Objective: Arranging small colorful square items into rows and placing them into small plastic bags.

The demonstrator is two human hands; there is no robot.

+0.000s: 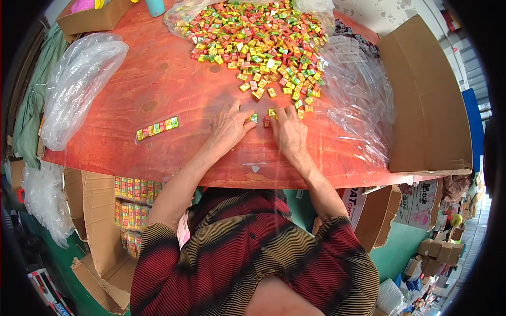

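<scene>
While both forearms reach over the red counter [200, 95] in the head view, the left hand [227, 126] has its grip narrowed on a small green box [254, 118], between thumb and forefinger, its long axis running roughly away from the person. The right hand [291, 132] curls with fingertips down at a yellow box [272, 112] and a red box [266, 122], just beside the green one; whether its grip has hold of either, I cannot tell. To the left, a row of boxes [157, 128] slants up toward the right. The boxes carry coloured printed labels, too small to read.

Red surface stretches between the row and the left hand. The counter's near edge bows before the torso; a heap of boxes [258, 37] lies beyond the hands, a clear plastic sheet [358, 100] to their right.
</scene>
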